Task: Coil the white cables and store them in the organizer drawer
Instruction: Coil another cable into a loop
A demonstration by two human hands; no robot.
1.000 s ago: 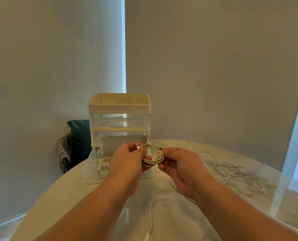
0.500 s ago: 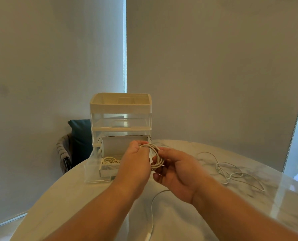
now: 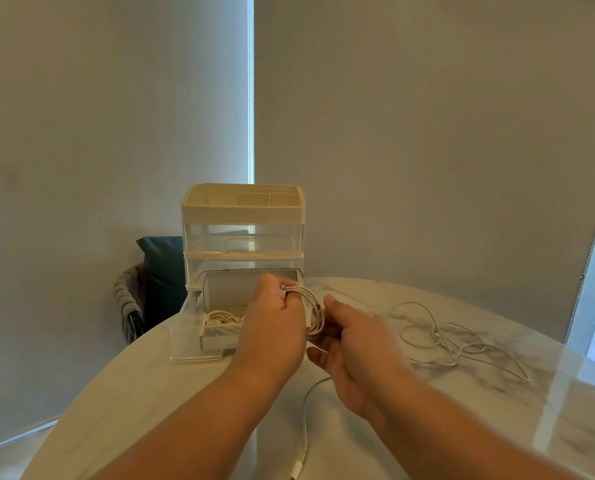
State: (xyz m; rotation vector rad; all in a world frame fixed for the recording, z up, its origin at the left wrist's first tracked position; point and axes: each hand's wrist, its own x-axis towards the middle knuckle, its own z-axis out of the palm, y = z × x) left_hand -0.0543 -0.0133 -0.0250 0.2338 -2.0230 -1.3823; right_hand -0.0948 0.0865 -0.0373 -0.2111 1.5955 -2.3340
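Observation:
My left hand (image 3: 272, 323) grips a partly wound coil of white cable (image 3: 311, 306) above the table, just in front of the organizer (image 3: 242, 233). My right hand (image 3: 353, 344) sits right of the coil with its fingers curled under the loops. The cable's loose tail (image 3: 306, 420) runs down the table toward me and ends in a white plug. The organizer's bottom drawer (image 3: 185, 336) is pulled out and holds a small open white box with another coiled white cable (image 3: 220, 318) inside. A third white cable (image 3: 452, 336) lies tangled and loose on the table to the right.
The round marble table (image 3: 157, 407) carries everything. A dark cushion on a chair (image 3: 157, 271) stands behind the table's left edge. Grey blinds cover the wall behind, and a window shows at the far right.
My left hand has stayed on the coil while my right hand moved in under it and drew more of the tail up; the tail on the table has shifted slightly.

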